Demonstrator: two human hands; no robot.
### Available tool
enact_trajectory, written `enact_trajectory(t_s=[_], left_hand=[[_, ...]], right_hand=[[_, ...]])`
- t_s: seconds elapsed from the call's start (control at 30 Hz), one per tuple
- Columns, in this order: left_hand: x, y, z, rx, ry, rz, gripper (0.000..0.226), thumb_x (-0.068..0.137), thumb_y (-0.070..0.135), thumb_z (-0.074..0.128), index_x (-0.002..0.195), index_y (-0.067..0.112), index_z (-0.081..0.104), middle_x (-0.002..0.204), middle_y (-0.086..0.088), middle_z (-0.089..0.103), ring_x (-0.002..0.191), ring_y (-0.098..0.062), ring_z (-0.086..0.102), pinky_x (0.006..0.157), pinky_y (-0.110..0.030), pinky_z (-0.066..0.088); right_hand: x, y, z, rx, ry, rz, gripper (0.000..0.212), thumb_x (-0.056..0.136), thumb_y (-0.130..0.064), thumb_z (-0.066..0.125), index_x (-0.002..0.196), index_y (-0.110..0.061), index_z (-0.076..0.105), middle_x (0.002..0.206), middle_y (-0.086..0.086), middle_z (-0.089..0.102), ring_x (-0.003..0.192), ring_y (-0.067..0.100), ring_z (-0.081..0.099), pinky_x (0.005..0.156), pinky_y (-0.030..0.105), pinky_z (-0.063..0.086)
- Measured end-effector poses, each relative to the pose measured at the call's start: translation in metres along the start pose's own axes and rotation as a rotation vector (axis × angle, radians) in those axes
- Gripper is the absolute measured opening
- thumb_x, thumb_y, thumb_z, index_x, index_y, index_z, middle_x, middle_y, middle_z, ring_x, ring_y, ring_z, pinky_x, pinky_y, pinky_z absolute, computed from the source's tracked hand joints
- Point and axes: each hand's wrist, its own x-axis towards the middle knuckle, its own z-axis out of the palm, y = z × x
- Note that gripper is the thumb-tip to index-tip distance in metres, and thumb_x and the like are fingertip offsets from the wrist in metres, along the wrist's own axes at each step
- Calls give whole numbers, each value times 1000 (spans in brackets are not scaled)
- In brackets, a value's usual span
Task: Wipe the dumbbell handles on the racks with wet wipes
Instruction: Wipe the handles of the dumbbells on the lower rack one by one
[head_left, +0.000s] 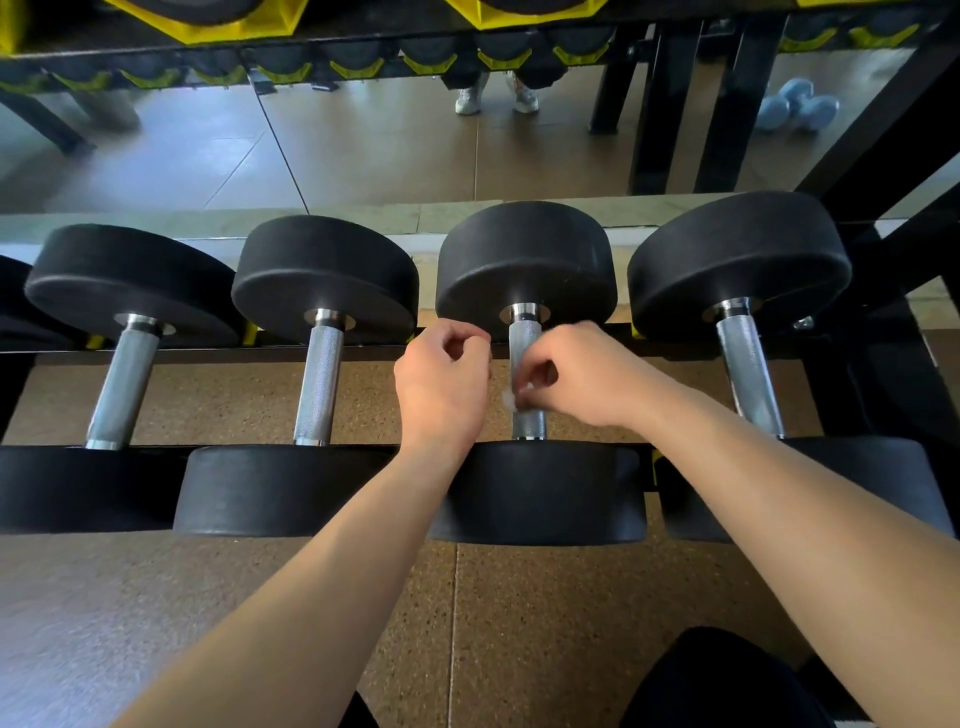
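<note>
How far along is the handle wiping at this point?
Done: nothing shows which handles are already wiped. In hand: the right hand pinches a wipe against the third handle from the left, with the left hand curled beside it. Left: unclear, maybe the far-right handle.

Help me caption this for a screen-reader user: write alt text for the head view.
A person's right hand pinches a white wipe against a racked dumbbell's handle, the left hand curled beside it. Other black dumbbells sit alongside.

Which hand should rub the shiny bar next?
Probably right. The right hand pinches the wipe against the handle; the left hand sits curled beside it with no wipe showing.
</note>
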Motion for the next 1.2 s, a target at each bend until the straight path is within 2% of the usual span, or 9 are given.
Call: enact_trajectory(t_s=[0.17, 0.3, 0.4, 0.53, 0.63, 0.83, 0.9, 1.07, 1.2], left_hand=[[0, 1, 0, -6, 1, -9, 18, 92, 16, 57, 94, 25, 72, 89, 6, 71, 88, -13, 69, 85, -42, 60], [1, 0, 0, -11, 0, -1, 19, 92, 16, 56, 94, 25, 72, 87, 8, 71, 85, -11, 69, 82, -41, 61], [1, 0, 0, -17, -2, -5, 19, 93, 17, 56, 95, 26, 72, 88, 9, 71, 87, -11, 69, 83, -40, 61], [1, 0, 0, -23, 1, -9, 19, 92, 16, 56, 91, 28, 71, 85, 8, 71, 85, -11, 69, 82, -40, 61], [2, 0, 1, -13, 1, -11, 19, 92, 16, 56, 92, 27, 72, 85, 8, 71, 84, -11, 68, 81, -38, 61], [2, 0, 0, -14, 0, 0, 20, 91, 16, 56, 91, 27, 72, 85, 8, 71, 84, -11, 69, 81, -38, 60], [2, 0, 0, -16, 2, -2, 20, 90, 15, 55, 90, 27, 72, 84, 8, 71, 85, -12, 69, 82, -40, 60], [2, 0, 1, -11, 5, -10, 19, 91, 17, 56, 91, 28, 73, 85, 9, 71, 86, -10, 68, 83, -38, 60], [3, -2, 1, -13, -2, 6, 19, 91, 17, 56, 91, 28, 72, 85, 10, 71, 85, -9, 68, 81, -33, 58]], right_hand=[[19, -5, 5, -77, 229, 0, 22, 97, -27, 65, 115, -18, 74, 97, -9, 51, 81, 3, 50, 63, 11, 29], [2, -7, 10, -175, -18, -88, 14, 94, -28, 66, 102, -23, 75, 97, -6, 56, 89, 12, 61, 73, 26, 50], [2, -6, 2, -163, -123, -87, 13, 91, -29, 70, 101, -25, 76, 85, -9, 56, 82, 12, 60, 70, 29, 51], [21, -5, -9, -133, 123, -37, 18, 96, -25, 65, 111, -20, 74, 93, -8, 58, 79, 3, 51, 64, 13, 33], [21, -7, 0, -146, 229, 16, 23, 98, -26, 63, 117, -18, 72, 107, 0, 63, 89, 9, 57, 69, 15, 36], [-9, -8, -3, 3, -103, 25, 15, 88, -32, 76, 101, -25, 76, 91, -9, 68, 83, 2, 62, 74, 24, 52], [-5, -5, -2, 2, -37, 15, 15, 88, -30, 76, 102, -24, 76, 88, -11, 65, 80, 1, 61, 72, 24, 52], [13, 5, 0, 59, 344, 105, 16, 95, -27, 67, 109, -20, 72, 91, -11, 60, 79, -1, 55, 70, 16, 45], [-5, 3, 4, 111, 207, 142, 13, 93, -32, 70, 101, -22, 70, 83, -16, 59, 79, -2, 59, 62, 11, 37]])
